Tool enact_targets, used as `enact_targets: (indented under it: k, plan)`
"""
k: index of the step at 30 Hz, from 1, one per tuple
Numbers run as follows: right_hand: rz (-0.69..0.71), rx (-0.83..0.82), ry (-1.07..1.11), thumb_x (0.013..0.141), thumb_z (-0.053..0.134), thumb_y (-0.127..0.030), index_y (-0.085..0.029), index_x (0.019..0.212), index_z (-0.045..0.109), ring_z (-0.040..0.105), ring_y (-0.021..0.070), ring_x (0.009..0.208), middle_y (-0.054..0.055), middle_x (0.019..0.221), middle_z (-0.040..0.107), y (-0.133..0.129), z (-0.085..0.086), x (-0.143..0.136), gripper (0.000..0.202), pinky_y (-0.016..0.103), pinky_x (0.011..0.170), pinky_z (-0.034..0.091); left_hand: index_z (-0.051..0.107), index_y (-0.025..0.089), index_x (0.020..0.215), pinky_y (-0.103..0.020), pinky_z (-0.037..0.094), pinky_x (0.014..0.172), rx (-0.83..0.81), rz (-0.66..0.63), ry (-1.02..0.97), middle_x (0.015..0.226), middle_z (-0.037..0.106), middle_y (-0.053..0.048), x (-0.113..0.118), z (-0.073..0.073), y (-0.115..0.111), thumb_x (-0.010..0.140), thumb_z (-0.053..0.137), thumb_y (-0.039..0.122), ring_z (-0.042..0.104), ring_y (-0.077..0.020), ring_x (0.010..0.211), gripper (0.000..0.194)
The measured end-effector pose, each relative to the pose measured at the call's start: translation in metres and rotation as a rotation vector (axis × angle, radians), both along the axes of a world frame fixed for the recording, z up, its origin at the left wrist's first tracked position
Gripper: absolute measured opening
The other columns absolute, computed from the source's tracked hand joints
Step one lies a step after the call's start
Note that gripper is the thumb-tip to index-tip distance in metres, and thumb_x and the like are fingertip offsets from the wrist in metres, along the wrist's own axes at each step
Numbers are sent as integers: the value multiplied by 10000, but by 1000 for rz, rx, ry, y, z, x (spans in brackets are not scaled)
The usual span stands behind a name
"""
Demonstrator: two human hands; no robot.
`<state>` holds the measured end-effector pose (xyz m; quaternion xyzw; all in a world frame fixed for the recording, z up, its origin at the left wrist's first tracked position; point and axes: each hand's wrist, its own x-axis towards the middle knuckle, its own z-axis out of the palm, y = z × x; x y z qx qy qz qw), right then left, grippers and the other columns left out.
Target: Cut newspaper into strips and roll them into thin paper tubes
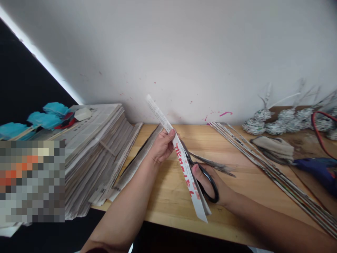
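My left hand (pixel 163 144) pinches a long, narrow strip of newspaper (pixel 181 160) with red printed characters, held slanting above the table. The strip's upper end sticks out past my fingers, and its lower end parts into two layers. In my right hand (pixel 210 181) is a pair of scissors (pixel 212 191) with black handles. My fingers are through the handles, and the blades lie along the strip's right edge, partly hidden behind it. Behind the scissors, thin dark paper strips (pixel 214 163) rest on the table.
A tall newspaper stack (pixel 97 140) stands at left, with blue pieces (pixel 46 120) on top. Rolled paper sticks (pixel 252 158) lie at right. Beyond them are woven paper shapes (pixel 259 123), a grey cloth (pixel 275 146) and a blue tool (pixel 316 168) with a red cord. A white wall (pixel 184 52) rises behind.
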<state>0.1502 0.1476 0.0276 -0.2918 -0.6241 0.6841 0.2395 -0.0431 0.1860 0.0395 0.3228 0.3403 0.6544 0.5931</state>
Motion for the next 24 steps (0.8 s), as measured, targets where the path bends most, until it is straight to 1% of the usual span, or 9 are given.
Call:
enact_targets:
  k: [3,6,9,12,14,17,19,21,24]
  plan:
    - [-11,-84,8,775,581,-796,-207,706,492,484,108,386,-18,522,543,0,0,-2,600,230,370,404,564,157,807,-219,540,522,-2,-8,-6,654,663,25,-1,1,-1,617,905,398,674,-140,541,458]
    - [-31,-56,-2,761,665,-731,-195,682,494,480,94,394,-28,525,531,4,-3,-3,568,216,383,404,584,153,827,-228,552,541,-8,-6,-25,669,677,12,-5,3,0,661,880,391,690,-152,562,415]
    - [-6,-31,-33,798,650,-703,-186,673,512,455,83,395,-26,517,529,5,-6,-2,550,201,379,362,623,158,896,-234,565,576,-3,54,-91,708,698,1,-12,7,1,714,840,413,703,-151,598,381]
    - [56,-49,-55,829,587,-727,-191,707,523,458,97,400,-14,527,551,4,-5,0,553,213,378,362,632,168,884,-214,555,558,6,117,-124,707,698,14,-16,7,3,680,869,379,700,-138,597,377]
    - [63,-9,-47,836,566,-736,-198,714,527,480,116,434,-7,549,554,4,-3,1,553,234,407,396,617,164,836,-208,544,527,-8,90,-93,683,689,22,-12,5,3,631,900,360,690,-135,572,401]
    - [-24,140,-35,825,567,-743,-210,698,548,529,161,539,11,596,553,6,0,1,548,284,520,474,598,154,800,-226,563,544,-25,-22,-46,665,683,18,-3,-1,2,609,911,370,679,-136,560,426]
    - [-67,228,-34,821,554,-757,-213,694,574,561,196,625,28,629,557,8,1,1,559,318,616,510,590,153,795,-238,573,560,-32,-67,-39,663,682,12,3,-4,1,621,904,379,676,-138,562,424]
    - [-66,245,-25,828,523,-772,-216,707,594,576,217,666,36,634,557,10,0,1,573,335,648,521,587,154,792,-243,574,557,-31,-75,-39,662,682,9,5,-4,0,621,903,383,670,-138,553,426]
    - [-45,184,-11,831,522,-767,-230,699,582,575,219,646,29,602,539,10,-1,2,556,330,611,518,592,151,787,-245,579,561,-23,-65,-32,666,685,8,3,-3,0,611,908,386,658,-129,543,431]
